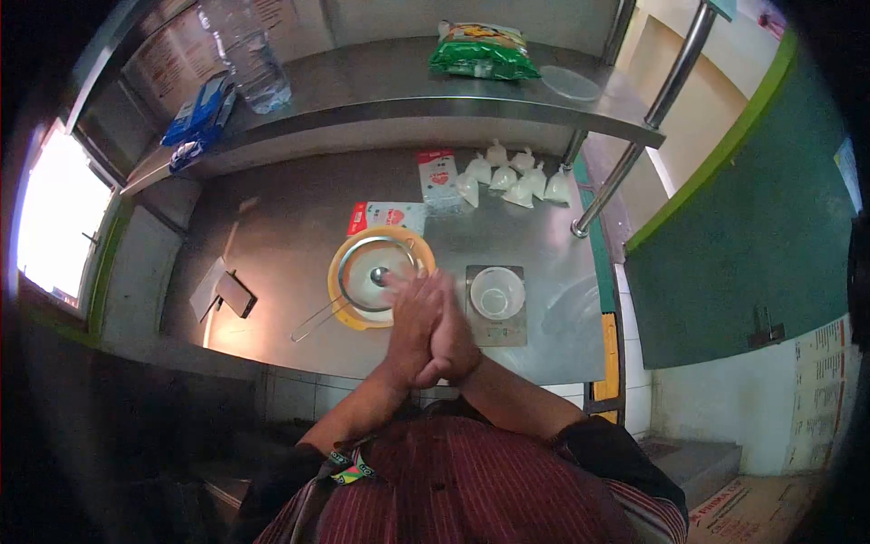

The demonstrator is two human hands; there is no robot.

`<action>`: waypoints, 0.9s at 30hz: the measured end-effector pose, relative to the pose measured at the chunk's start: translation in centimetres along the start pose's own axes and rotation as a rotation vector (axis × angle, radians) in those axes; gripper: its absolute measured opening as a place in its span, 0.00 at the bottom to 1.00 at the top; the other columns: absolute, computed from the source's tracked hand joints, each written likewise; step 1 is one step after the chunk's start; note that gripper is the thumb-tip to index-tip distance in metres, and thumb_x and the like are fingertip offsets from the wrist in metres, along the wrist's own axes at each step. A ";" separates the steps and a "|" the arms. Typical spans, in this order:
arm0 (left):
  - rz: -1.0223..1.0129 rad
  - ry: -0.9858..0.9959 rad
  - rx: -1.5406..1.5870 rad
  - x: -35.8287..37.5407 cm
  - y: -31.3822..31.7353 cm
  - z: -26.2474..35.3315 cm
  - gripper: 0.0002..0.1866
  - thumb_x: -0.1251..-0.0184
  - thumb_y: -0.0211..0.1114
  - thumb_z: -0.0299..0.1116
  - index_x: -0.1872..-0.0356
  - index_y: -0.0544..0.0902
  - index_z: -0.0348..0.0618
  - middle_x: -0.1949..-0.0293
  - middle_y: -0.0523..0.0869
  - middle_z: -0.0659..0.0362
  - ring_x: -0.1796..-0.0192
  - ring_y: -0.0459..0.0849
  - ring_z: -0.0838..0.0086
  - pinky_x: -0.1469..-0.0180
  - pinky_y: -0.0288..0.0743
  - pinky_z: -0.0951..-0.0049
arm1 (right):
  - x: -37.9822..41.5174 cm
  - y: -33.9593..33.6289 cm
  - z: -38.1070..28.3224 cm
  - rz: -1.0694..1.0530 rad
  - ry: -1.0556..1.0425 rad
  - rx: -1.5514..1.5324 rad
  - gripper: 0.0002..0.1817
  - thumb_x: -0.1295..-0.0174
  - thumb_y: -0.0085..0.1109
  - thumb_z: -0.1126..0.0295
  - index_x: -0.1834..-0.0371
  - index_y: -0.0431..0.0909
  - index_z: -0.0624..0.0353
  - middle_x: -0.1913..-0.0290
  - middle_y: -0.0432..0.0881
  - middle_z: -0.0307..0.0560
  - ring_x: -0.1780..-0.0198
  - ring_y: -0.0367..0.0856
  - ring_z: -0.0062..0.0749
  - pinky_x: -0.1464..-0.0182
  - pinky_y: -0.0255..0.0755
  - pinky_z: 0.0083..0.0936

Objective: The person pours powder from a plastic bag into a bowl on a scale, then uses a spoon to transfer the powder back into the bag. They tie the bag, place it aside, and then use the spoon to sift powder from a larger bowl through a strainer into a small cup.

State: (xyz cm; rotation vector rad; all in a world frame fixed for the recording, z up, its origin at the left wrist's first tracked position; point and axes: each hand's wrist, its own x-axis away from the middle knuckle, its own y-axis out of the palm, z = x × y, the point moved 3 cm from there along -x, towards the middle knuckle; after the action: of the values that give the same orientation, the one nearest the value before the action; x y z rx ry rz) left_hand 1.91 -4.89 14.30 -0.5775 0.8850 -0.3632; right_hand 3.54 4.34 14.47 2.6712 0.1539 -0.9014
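Observation:
My left hand [413, 324] and my right hand [449, 332] are pressed palm to palm above the table's near side. Their fingers are stretched out, with the left fingertips smeared by motion; I see nothing held between them. Just beyond, partly hidden by my fingers, a yellow basin [343, 314] carries a wire-handled metal sieve [314, 319]. White powder [365, 258] shows inside it, and a shiny metal spoon [379, 275] rests there. To the right, a white plastic bowl [497, 292] sits on a flat kitchen scale [504, 335].
Several knotted bags of white powder [518, 191] stand at the back, beside red-and-white packets [439, 177]. A phone on a stand [235, 295] is at left. The overhead shelf [381, 86] holds a green bag [485, 53], a blue packet [197, 113] and a plastic bottle [246, 59].

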 end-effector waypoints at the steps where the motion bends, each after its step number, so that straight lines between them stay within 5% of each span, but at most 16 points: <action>1: 0.008 -0.004 -0.012 -0.4 -0.9 0.7 0.35 0.22 0.45 0.53 0.24 0.59 0.41 0.22 0.57 0.44 0.20 0.55 0.50 0.21 0.48 0.58 | -0.2 -1.0 0.0 0.095 0.248 -0.212 0.35 0.22 0.43 0.51 0.25 0.55 0.69 0.25 0.64 0.60 0.27 0.68 0.43 0.25 0.58 0.37; 2: -0.063 -0.012 -0.120 -0.8 -1.4 1.5 0.32 0.27 0.53 0.42 0.26 0.62 0.40 0.23 0.59 0.42 0.21 0.56 0.48 0.23 0.53 0.58 | -0.2 -1.8 0.1 0.186 0.500 -0.420 0.34 0.22 0.42 0.51 0.25 0.56 0.68 0.25 0.63 0.60 0.27 0.68 0.43 0.25 0.58 0.38; 3: -0.134 -0.028 -0.225 -0.8 -1.8 2.1 0.31 0.32 0.60 0.32 0.28 0.66 0.39 0.25 0.62 0.41 0.22 0.57 0.45 0.25 0.58 0.59 | -0.6 -2.2 -1.0 0.171 0.508 -0.427 0.34 0.22 0.42 0.51 0.25 0.56 0.68 0.25 0.63 0.60 0.27 0.68 0.43 0.25 0.58 0.38; 5: -0.247 -0.203 -0.095 1.1 -1.5 0.1 0.28 0.30 0.58 0.31 0.30 0.68 0.39 0.29 0.68 0.40 0.26 0.65 0.48 0.28 0.63 0.60 | -0.9 -4.3 -3.3 0.382 0.354 -0.535 0.35 0.23 0.38 0.42 0.30 0.66 0.63 0.31 0.72 0.56 0.33 0.73 0.41 0.30 0.65 0.39; 6: -0.366 -0.359 0.051 2.5 -0.9 -1.1 0.25 0.29 0.56 0.30 0.31 0.71 0.40 0.33 0.74 0.39 0.30 0.73 0.51 0.32 0.69 0.61 | 0.2 -6.3 -3.7 0.389 0.355 -0.367 0.30 0.23 0.43 0.46 0.35 0.69 0.63 0.38 0.77 0.54 0.40 0.77 0.39 0.35 0.69 0.36; 7: -0.287 -0.345 0.077 4.3 -1.3 -1.4 0.16 0.27 0.56 0.30 0.42 0.79 0.38 0.48 0.85 0.42 0.52 0.87 0.56 0.47 0.79 0.63 | 1.5 -8.5 -3.8 0.397 0.355 -0.196 0.24 0.23 0.48 0.51 0.40 0.73 0.62 0.44 0.81 0.51 0.46 0.81 0.37 0.40 0.74 0.34; 9: -0.315 -0.649 0.257 6.4 -1.7 -1.1 0.12 0.27 0.61 0.35 0.56 0.84 0.36 0.63 0.89 0.48 0.71 0.86 0.58 0.62 0.81 0.63 | 3.0 -12.5 -3.6 0.528 0.386 0.244 0.16 0.27 0.56 0.62 0.49 0.76 0.65 0.57 0.84 0.46 0.56 0.83 0.33 0.50 0.75 0.25; 13: -0.457 -0.683 0.137 11.0 -2.1 -2.3 0.14 0.31 0.67 0.40 0.65 0.84 0.37 0.68 0.88 0.51 0.75 0.85 0.61 0.67 0.79 0.65 | 7.0 -18.4 -1.5 0.634 0.478 0.800 0.17 0.33 0.63 0.61 0.56 0.78 0.67 0.61 0.83 0.47 0.58 0.82 0.33 0.53 0.75 0.26; 15: -0.409 -0.783 0.034 12.3 -2.5 -2.6 0.15 0.34 0.71 0.42 0.68 0.85 0.39 0.71 0.87 0.52 0.74 0.85 0.63 0.67 0.79 0.66 | 8.9 -19.7 0.2 0.410 0.785 1.157 0.16 0.33 0.64 0.59 0.63 0.80 0.63 0.67 0.83 0.43 0.64 0.81 0.22 0.63 0.74 0.25; 18: -0.301 -0.799 0.119 12.5 -3.2 -2.5 0.14 0.34 0.72 0.41 0.69 0.84 0.39 0.73 0.86 0.52 0.73 0.85 0.63 0.67 0.79 0.66 | 10.8 -20.1 3.5 0.496 0.976 0.781 0.17 0.34 0.65 0.58 0.70 0.79 0.63 0.75 0.82 0.45 0.74 0.80 0.29 0.67 0.75 0.32; 21: -0.220 -0.691 0.072 12.0 -4.0 -2.5 0.13 0.34 0.72 0.40 0.68 0.85 0.40 0.73 0.86 0.52 0.72 0.85 0.63 0.66 0.79 0.66 | 9.4 -18.9 2.8 0.426 0.991 0.988 0.21 0.35 0.64 0.57 0.77 0.78 0.65 0.80 0.81 0.48 0.75 0.82 0.37 0.66 0.75 0.35; 25: -0.220 -0.733 0.118 11.4 -5.4 -3.0 0.12 0.35 0.71 0.39 0.66 0.86 0.40 0.71 0.87 0.51 0.68 0.86 0.60 0.63 0.80 0.64 | 8.7 -18.0 3.2 0.391 0.877 0.989 0.19 0.33 0.63 0.59 0.76 0.76 0.63 0.81 0.81 0.48 0.77 0.82 0.34 0.69 0.74 0.34; 27: -0.248 -0.682 0.044 10.5 -6.7 -2.9 0.10 0.36 0.71 0.37 0.65 0.87 0.39 0.69 0.87 0.50 0.62 0.87 0.57 0.55 0.79 0.59 | 8.0 -17.3 2.8 0.558 0.931 0.701 0.17 0.31 0.60 0.63 0.74 0.75 0.62 0.81 0.80 0.47 0.77 0.82 0.31 0.71 0.73 0.33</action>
State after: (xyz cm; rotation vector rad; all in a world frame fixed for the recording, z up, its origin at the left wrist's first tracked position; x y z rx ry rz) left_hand 5.38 -16.63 10.46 -0.7115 0.1495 -0.3731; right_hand 4.87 19.77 2.99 3.2311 -0.7979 0.6027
